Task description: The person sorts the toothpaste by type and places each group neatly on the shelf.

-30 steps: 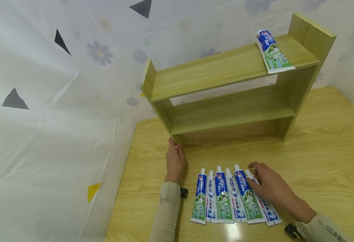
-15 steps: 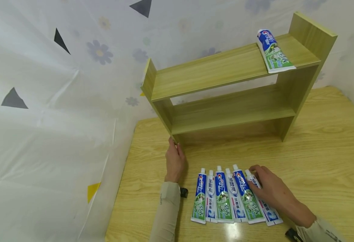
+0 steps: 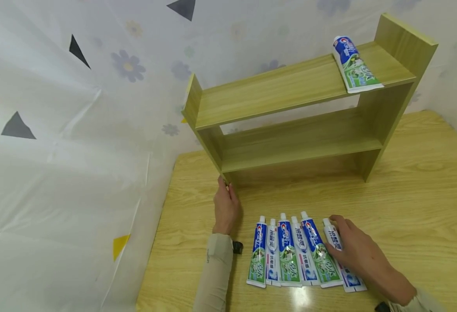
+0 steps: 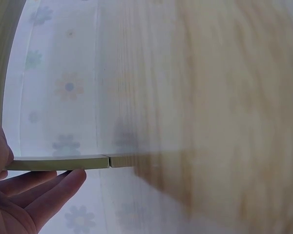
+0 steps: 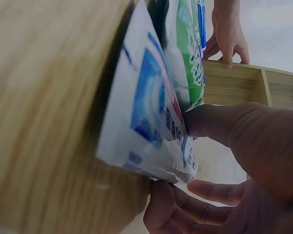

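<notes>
My left hand [image 3: 226,210] grips the lower front end of a wooden shelf's [image 3: 267,102] left side panel. The left wrist view puts the panel edge [image 4: 63,164] between thumb and fingers. On the table, my right hand [image 3: 363,253] pinches a white-and-blue toothpaste tube [image 3: 333,237], the rightmost of a row. In the right wrist view the thumb is on one side of this tube [image 5: 151,117] and the fingers on the other. Beside it lies a blue-and-green toothpaste tube [image 3: 320,255]; several more tubes in both designs continue leftward, caps toward the shelf.
Another blue-and-green toothpaste tube [image 3: 354,67] lies on the shelf's top board near the right end, its flat end over the front edge. Wood-grain table [image 3: 427,195] extends to the right of the shelf. A flower-patterned sheet [image 3: 128,130] covers the wall behind and at left.
My right hand has shifted slightly right with the white toothpaste tube, whose cap end now stands farther from the neighbouring blue-and-green tube. My left hand keeps its hold on the shelf.
</notes>
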`<move>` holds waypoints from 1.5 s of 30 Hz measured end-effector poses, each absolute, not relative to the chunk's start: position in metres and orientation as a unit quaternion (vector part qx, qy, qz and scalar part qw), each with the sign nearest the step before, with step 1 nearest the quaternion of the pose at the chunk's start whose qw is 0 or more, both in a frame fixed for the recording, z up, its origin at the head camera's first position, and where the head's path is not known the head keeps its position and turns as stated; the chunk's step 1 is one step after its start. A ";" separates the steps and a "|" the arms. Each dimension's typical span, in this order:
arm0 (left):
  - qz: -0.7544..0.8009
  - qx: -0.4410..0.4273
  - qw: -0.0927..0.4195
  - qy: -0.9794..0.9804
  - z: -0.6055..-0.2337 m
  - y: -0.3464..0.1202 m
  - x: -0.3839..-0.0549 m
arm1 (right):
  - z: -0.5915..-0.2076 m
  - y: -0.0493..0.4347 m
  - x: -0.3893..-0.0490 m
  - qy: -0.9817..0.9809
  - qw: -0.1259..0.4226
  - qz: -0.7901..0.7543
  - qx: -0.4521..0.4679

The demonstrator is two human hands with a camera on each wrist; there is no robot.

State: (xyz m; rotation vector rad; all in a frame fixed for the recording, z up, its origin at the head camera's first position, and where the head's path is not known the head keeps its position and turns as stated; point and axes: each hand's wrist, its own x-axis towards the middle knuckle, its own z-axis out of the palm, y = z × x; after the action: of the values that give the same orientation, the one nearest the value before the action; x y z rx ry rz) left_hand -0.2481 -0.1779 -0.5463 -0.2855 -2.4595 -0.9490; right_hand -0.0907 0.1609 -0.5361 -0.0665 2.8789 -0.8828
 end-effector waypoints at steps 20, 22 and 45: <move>-0.353 -0.106 0.240 -0.898 -0.556 -0.181 -0.254 | -0.540 0.158 -0.089 0.951 0.051 -0.303 -0.022; -0.356 -0.097 0.230 -0.900 -0.555 -0.181 -0.253 | -0.540 0.158 -0.088 0.950 0.052 -0.306 -0.022; -0.357 -0.129 0.256 -0.889 -0.558 -0.184 -0.256 | -0.534 0.164 -0.092 0.940 0.027 -0.339 -0.035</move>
State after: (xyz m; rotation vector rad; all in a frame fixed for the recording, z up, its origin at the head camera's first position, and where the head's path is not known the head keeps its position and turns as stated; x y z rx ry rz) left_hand -0.2561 -0.1841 -0.5581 -0.3506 -2.4121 -0.9684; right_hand -0.0922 0.1639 -0.5337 -0.1085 2.9016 -1.0485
